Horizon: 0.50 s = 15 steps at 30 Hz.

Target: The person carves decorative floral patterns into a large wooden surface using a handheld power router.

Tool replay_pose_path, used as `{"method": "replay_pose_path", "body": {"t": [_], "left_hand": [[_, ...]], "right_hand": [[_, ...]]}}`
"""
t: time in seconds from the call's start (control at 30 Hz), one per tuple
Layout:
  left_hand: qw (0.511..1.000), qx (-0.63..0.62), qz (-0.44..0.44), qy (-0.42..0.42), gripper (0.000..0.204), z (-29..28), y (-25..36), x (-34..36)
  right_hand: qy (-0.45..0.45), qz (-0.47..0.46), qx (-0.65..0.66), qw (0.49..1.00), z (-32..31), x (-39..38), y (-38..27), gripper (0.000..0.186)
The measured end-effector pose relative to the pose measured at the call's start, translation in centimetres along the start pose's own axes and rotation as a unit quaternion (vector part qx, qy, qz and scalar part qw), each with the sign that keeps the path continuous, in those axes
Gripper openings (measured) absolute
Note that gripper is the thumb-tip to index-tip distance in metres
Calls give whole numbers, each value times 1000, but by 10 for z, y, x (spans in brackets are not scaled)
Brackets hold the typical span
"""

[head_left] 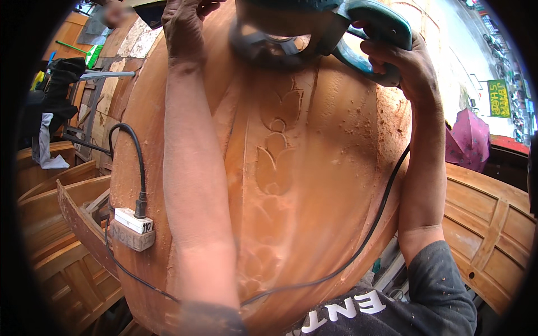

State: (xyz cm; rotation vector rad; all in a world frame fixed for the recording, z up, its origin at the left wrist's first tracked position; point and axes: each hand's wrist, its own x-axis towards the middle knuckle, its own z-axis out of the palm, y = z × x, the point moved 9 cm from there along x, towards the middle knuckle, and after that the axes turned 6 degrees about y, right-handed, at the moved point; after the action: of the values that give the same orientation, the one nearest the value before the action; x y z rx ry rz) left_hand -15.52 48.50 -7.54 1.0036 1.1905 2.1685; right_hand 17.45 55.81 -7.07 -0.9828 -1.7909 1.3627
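A teal-and-black power router [274, 45] sits at the top of a curved wooden panel [336, 140], above a column of carved tulip-like shapes [274, 162]. My right hand [398, 61] grips its side handle. My left hand [185, 31] is at the upper edge, left of the router, fingers curled, what they hold unclear. A black cord [358, 252] crosses the lower panel. Wood shavings lie on the right part of the panel. At the left, a black plug sits in a white socket block [132, 221] on a wooden piece.
Wooden panelled doors [482, 224] lie at right, beside a pink umbrella [465, 140]. More woodwork [67, 263], a dark cloth bundle [61, 89] and a green broom [92, 56] are at left. A blurred part of what looks like another person [115, 15] shows at top left.
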Motion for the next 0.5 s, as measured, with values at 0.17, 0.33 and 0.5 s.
{"method": "replay_pose_path", "body": {"t": [0.17,0.33,0.5], "left_hand": [[1000,-7,11,-21,20,1,4,-2],[999,-20,-8,-42,23,8,4,-6],[998,-42,3,-44,25,-2,8,-10]], "right_hand": [[5,2,3,1000,-2,-2,0,35],[8,15,-2,1000,-7,1,9,35],[-7,13,4,1000,-6,1,7,33]]}}
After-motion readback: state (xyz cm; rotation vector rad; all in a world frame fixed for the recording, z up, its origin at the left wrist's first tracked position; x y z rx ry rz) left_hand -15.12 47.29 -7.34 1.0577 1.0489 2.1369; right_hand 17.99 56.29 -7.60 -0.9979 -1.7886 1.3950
